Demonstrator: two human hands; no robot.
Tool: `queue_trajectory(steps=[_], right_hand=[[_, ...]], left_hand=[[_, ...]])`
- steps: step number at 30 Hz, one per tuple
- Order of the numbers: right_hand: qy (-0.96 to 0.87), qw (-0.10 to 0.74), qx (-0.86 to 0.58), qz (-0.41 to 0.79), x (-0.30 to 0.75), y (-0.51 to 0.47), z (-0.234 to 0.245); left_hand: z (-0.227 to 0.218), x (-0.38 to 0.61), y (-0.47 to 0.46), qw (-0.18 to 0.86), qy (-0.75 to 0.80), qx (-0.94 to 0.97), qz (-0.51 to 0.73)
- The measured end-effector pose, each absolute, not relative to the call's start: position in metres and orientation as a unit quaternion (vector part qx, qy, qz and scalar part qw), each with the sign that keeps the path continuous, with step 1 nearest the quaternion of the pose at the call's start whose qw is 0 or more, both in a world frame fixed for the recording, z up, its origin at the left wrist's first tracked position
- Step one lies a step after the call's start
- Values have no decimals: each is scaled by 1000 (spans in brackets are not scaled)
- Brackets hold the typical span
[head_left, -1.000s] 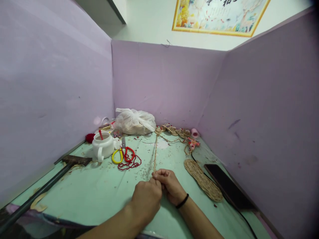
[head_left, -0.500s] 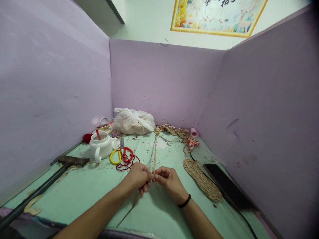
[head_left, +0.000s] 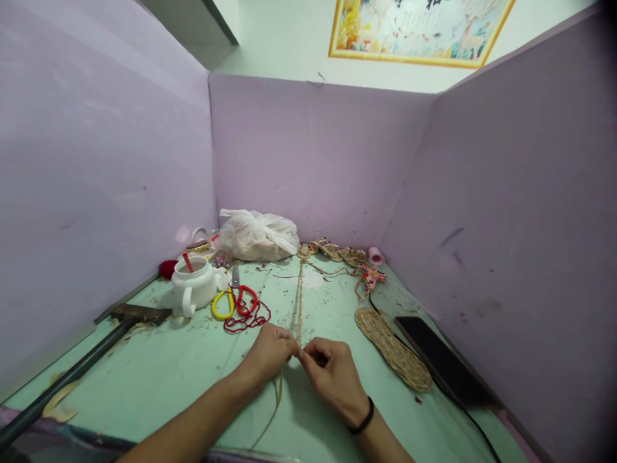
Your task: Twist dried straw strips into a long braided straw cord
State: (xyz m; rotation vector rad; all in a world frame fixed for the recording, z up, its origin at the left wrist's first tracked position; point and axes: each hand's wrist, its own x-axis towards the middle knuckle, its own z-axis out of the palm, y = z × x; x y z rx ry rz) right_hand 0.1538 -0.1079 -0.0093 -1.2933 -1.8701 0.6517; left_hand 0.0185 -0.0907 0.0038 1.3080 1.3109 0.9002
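Note:
A thin straw cord [head_left: 301, 302] runs from the back of the table straight toward me and ends between my hands. My left hand [head_left: 272, 350] is closed on the cord's near end, its fingers bent inward. Against it, my right hand [head_left: 332, 373] pinches the same spot with thumb and forefinger; a dark band circles that wrist. Below my left hand a loose straw strand [head_left: 278, 399] hangs and curves toward the table's front edge. The fingertips hide exactly how the strands lie between them.
Left are scissors [head_left: 236, 301], red yarn [head_left: 248, 319], a white mug [head_left: 193, 283] and a dark-handled tool [head_left: 106, 344]. A plastic bag [head_left: 260, 236] and woven straw pieces [head_left: 332, 251] lie behind. Right are a woven sole [head_left: 393, 350] and a black phone-like slab [head_left: 443, 360]. Purple panels [head_left: 322, 154] enclose the table.
Both hands have come slightly nearer to me along the cord, and my right hand has turned. The loose strand has swung from a straight slant into a curve.

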Motion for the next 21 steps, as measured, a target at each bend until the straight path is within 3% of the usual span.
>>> queue_trajectory(steps=[6,13,17,19,21], right_hand=[[-826,378,-407,98,150,-116,-10],[-850,358,-385,24,153,-117,-9],[-792,434,-411,127,152,-116,-4],[-686,492,-472,253,151,-111,-2],[-587,482,-500,415,149,-105,-2]], left_hand=[[11,15,-94,590,520,486,381],[-1,10,-87,560,509,530,383],[-2,12,-88,577,508,512,382],[-1,12,-88,583,501,514,380],[0,11,-89,583,496,521,378]])
